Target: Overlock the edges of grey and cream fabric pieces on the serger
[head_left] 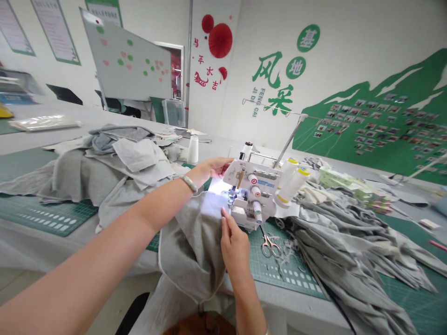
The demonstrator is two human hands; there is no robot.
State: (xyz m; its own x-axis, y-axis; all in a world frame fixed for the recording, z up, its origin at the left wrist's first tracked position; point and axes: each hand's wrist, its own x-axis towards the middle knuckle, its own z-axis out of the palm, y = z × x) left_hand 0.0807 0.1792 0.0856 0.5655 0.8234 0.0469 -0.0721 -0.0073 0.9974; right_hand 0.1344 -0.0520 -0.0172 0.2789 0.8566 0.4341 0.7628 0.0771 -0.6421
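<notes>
Your right hand point(233, 242) pinches the grey fabric point(195, 242) at the overlocker point(249, 195) foot; your left hand point(213, 168) rests open behind; seam barely begun.

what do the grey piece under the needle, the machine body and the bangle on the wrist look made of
Grey piece: soft knit fabric, matte, draping in folds. Machine body: probably white moulded plastic, smooth with a slight sheen. Bangle on the left wrist: looks like silvery polished metal; it glints.
</notes>
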